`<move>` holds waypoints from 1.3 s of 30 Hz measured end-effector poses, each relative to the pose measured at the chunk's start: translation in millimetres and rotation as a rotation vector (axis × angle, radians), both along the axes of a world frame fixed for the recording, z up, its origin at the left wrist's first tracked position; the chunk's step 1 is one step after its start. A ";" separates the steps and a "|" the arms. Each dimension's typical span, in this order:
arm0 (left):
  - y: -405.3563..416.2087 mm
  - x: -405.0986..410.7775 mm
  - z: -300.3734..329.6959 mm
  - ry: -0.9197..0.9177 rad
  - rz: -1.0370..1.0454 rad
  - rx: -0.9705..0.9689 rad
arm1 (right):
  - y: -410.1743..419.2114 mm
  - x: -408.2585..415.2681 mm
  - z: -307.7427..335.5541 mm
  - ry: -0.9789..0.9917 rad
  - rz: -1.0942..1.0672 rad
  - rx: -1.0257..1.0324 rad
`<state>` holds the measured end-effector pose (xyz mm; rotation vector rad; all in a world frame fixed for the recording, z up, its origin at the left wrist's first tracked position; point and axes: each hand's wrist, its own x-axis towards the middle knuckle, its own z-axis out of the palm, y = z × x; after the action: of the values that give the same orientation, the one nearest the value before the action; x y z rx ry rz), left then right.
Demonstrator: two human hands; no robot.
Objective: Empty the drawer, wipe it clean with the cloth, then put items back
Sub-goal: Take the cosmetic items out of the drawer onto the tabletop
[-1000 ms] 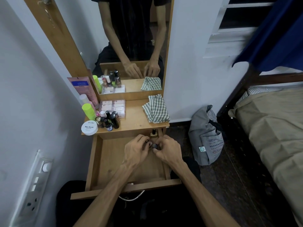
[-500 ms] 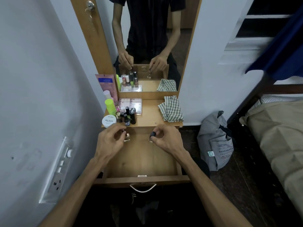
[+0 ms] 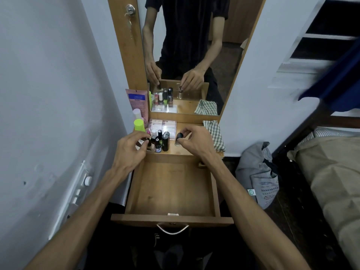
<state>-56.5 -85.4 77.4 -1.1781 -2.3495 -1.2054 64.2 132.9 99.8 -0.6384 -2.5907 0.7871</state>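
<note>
The wooden drawer (image 3: 171,191) stands pulled out below the shelf, with nothing showing on its floor. My left hand (image 3: 130,151) pinches a small bottle (image 3: 149,146) at the left end of the shelf, among the cluster of nail polish bottles (image 3: 162,142). My right hand (image 3: 194,142) pinches the black cap of a small clear bottle (image 3: 178,139) whose base is at the shelf surface. The green checked cloth (image 3: 214,135) lies folded on the shelf's right side, just beyond my right hand.
The shelf (image 3: 181,151) also carries a lime-capped bottle (image 3: 139,125), a pink tube (image 3: 136,102) and clear boxes (image 3: 162,124). A mirror (image 3: 194,45) rises behind. A grey bag (image 3: 257,176) sits on the floor at right, beside a bed (image 3: 331,172). A switch panel (image 3: 78,190) is on the left wall.
Both hands rose out of the drawer carrying small bottles and moved forward to the shelf. The camera tilted up, showing more of the mirror.
</note>
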 end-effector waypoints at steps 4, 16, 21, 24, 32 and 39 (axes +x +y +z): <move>3.1 -0.1 -2.8 -0.001 0.014 -0.010 | 3.7 -13.1 -4.0 -0.056 0.027 0.009; 5.3 -11.8 -16.1 -0.039 0.024 -0.014 | 0.2 -33.3 -12.7 -0.108 0.049 0.011; 6.2 -11.7 -18.3 -0.030 0.017 -0.018 | 0.7 -34.8 -12.4 -0.111 0.061 0.009; 6.4 -10.8 -16.8 -0.015 0.016 -0.027 | 2.8 -34.3 -15.1 -0.119 0.067 0.009; 2.8 -2.8 -14.4 -0.011 0.048 0.001 | 6.3 -10.1 -20.9 -0.069 0.043 0.011; 4.6 39.2 -15.1 0.035 0.118 0.141 | -0.5 39.0 -34.1 -0.034 -0.055 -0.043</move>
<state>-17.3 -80.8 62.4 -0.9928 -2.2336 -1.2761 103.3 132.4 65.7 -0.7392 -2.5808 0.8233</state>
